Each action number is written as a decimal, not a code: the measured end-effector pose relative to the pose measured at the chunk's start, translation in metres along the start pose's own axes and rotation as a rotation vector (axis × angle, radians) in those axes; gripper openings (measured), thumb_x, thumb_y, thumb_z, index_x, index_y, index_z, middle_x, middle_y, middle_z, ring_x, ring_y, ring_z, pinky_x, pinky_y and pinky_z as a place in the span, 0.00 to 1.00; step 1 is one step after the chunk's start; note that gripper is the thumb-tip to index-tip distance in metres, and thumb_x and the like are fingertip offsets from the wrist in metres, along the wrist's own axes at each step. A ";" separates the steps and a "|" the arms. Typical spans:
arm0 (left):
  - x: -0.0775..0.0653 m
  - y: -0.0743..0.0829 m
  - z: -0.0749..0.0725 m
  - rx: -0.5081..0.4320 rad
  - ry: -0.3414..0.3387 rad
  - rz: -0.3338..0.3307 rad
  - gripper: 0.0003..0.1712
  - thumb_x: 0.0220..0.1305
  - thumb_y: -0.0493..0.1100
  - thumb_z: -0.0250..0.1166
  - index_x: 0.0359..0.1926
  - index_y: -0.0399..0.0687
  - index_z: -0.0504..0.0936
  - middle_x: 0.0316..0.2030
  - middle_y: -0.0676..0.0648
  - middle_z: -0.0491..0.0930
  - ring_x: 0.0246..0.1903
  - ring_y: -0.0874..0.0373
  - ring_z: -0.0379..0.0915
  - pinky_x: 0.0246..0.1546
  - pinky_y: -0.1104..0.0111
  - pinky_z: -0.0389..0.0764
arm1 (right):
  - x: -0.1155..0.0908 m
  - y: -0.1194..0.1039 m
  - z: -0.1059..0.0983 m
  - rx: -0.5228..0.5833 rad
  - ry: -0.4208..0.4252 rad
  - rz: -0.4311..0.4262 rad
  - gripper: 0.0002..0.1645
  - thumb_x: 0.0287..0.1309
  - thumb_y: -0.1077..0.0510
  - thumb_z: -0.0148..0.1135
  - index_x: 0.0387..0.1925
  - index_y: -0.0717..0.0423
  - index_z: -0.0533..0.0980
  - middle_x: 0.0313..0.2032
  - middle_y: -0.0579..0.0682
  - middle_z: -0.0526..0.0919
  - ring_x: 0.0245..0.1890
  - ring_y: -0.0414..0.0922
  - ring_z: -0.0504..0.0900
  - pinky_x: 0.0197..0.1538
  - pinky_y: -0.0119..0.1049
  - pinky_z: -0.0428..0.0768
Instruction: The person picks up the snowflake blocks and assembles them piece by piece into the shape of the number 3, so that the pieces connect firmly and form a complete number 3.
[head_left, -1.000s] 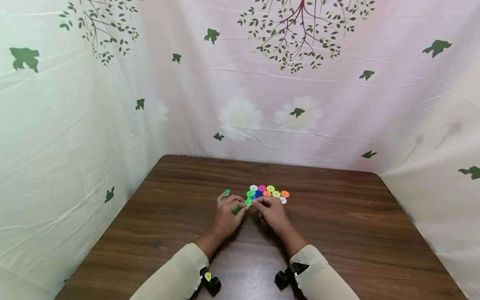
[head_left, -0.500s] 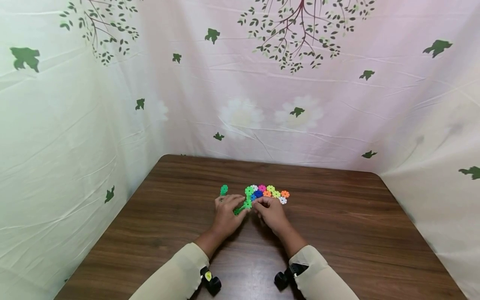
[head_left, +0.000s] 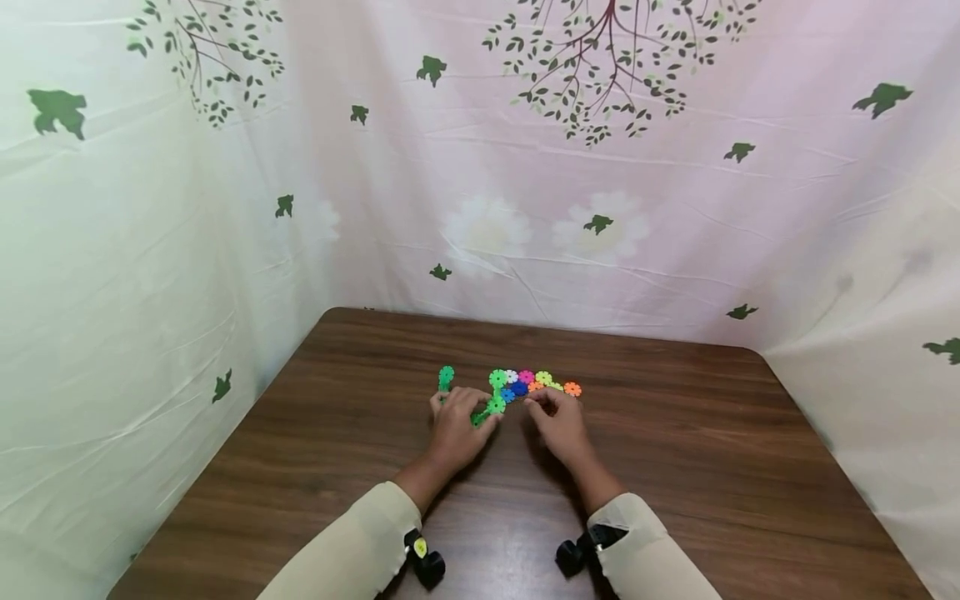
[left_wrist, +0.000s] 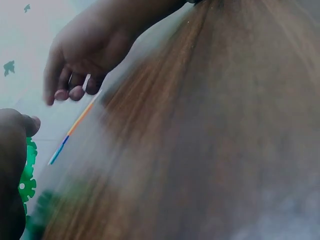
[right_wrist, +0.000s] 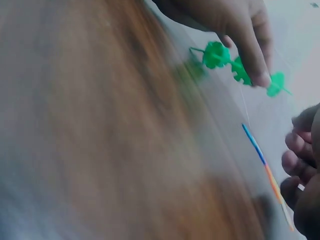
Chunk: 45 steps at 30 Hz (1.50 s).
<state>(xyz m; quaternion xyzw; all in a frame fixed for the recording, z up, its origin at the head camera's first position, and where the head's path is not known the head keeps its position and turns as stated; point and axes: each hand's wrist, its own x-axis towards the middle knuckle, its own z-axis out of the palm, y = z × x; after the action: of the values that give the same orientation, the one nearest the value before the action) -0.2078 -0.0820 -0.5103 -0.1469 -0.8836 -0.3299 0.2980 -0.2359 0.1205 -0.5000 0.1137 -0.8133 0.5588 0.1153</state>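
My left hand (head_left: 457,425) grips a curved chain of interlocking green notched discs (head_left: 497,405), thumb and fingers around its middle. Both ends rise past the hand, and the right wrist view shows the green discs (right_wrist: 216,55) joined at angles, with the fingers covering part of them. Beside it lies a flat group of coloured notched discs (head_left: 519,388), blue, white, pink, orange and yellow. My right hand (head_left: 561,427) is over the group's near right side, hiding some discs. Its fingers (left_wrist: 76,93) hang loosely bent with nothing seen between them.
A brown wood-grain table (head_left: 480,517) carries everything. Behind it and at both sides hangs a pale cloth (head_left: 390,192) with leaf prints. A black wrist camera (head_left: 429,570) sits on the left sleeve, another (head_left: 570,558) on the right.
My right hand has shifted right, away from the green chain, and now covers the near white disc. The green chain has turned in my left hand, its far ends showing more.
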 end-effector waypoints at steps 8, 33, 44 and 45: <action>0.005 -0.002 0.005 0.014 -0.008 -0.038 0.16 0.63 0.45 0.82 0.49 0.45 0.90 0.45 0.45 0.92 0.49 0.48 0.83 0.63 0.39 0.66 | 0.006 0.012 -0.010 -0.139 0.133 -0.099 0.10 0.64 0.69 0.75 0.46 0.69 0.86 0.43 0.62 0.87 0.43 0.55 0.82 0.48 0.38 0.79; 0.012 0.000 0.004 -0.029 -0.069 -0.123 0.15 0.66 0.43 0.80 0.50 0.43 0.89 0.46 0.44 0.90 0.52 0.46 0.80 0.64 0.36 0.61 | 0.013 0.026 -0.019 -0.478 -0.031 0.017 0.13 0.69 0.56 0.74 0.49 0.61 0.91 0.64 0.62 0.76 0.72 0.66 0.62 0.64 0.70 0.50; 0.011 -0.002 0.006 -0.020 -0.090 -0.132 0.15 0.66 0.44 0.80 0.50 0.44 0.90 0.47 0.44 0.91 0.53 0.47 0.80 0.65 0.37 0.60 | 0.011 0.028 -0.018 -0.481 -0.010 0.018 0.16 0.67 0.57 0.76 0.51 0.62 0.89 0.59 0.62 0.75 0.69 0.67 0.63 0.59 0.67 0.53; 0.011 -0.002 0.006 -0.018 -0.092 -0.130 0.15 0.66 0.43 0.80 0.50 0.44 0.89 0.47 0.45 0.91 0.53 0.47 0.80 0.64 0.37 0.60 | 0.012 0.028 -0.018 -0.482 -0.015 0.024 0.15 0.67 0.57 0.75 0.51 0.62 0.89 0.59 0.62 0.75 0.68 0.67 0.63 0.59 0.66 0.53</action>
<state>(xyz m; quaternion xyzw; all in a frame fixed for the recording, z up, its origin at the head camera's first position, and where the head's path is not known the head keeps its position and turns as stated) -0.2199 -0.0791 -0.5081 -0.1067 -0.9010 -0.3494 0.2339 -0.2547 0.1468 -0.5151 0.0774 -0.9252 0.3492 0.1266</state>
